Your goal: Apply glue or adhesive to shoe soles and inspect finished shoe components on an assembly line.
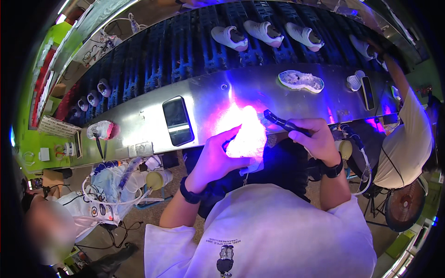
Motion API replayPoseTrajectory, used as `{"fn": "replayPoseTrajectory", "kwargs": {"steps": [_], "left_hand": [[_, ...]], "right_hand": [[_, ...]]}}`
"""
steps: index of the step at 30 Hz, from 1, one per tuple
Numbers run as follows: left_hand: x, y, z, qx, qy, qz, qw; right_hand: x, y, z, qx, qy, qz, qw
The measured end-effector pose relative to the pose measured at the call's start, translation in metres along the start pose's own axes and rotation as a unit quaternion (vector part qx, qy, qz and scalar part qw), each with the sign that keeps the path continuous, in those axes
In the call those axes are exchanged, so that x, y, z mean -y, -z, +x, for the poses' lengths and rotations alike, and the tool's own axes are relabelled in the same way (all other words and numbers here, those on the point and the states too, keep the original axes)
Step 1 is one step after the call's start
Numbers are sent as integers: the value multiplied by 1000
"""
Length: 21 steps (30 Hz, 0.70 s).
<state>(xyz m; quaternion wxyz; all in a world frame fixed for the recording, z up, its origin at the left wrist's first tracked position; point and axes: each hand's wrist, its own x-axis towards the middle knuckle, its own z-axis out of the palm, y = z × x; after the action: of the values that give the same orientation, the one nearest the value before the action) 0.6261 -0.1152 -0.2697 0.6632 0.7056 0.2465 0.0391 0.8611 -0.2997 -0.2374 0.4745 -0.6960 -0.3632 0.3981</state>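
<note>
Shoe work is in hand at a conveyor bench: my left hand (218, 157) is cupping a white shoe upper (248, 136), fingers wrapped round its near side and pressed into it, while my right hand (315, 139) is closing in a fist round a slim black torch (282, 123) and aiming it at the shoe from just beside my right fingertips. Violet light is flooding the piece so strongly that it is glowing pink-white and its surface detail is washing out; I cannot tell its weave or seams. By my judgement I am partway through checking this one piece, with the light on it and nothing yet put down.

Beyond my fingers, the brushed metal shelf (208, 106) is reflecting the glow in a smeared, shiny patch. A dark phone (178, 120) is lying flat on it, off to the left of my left hand. Farther out and to the right, a pale sole (301, 81), rough and crumbly-looking on top, is resting on the same metal. White sneakers (264, 33) are riding the ribbed blue belt (185, 51) well beyond, smooth and rounded. To my right, another person's arm (398, 78) is reaching up to the belt.
</note>
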Motion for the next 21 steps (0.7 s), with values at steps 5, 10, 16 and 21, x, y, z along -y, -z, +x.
{"fn": "replayPoseTrajectory", "kwargs": {"steps": [5, 10, 16, 21], "left_hand": [[8, 1, -2, 19, 40, -65, 997], [8, -1, -2, 21, 81, -110, 990], [-1, -11, -3, 4, 104, -218, 970], [-8, -15, 0, 18, 121, -259, 958]], "right_hand": [[-4, 6, -2, 35, 0, 8, 999], [-7, 3, -6, 35, 17, 2, 999], [-13, -2, -9, 38, -27, 10, 999], [-30, -7, -8, -3, 22, -23, 999]]}}
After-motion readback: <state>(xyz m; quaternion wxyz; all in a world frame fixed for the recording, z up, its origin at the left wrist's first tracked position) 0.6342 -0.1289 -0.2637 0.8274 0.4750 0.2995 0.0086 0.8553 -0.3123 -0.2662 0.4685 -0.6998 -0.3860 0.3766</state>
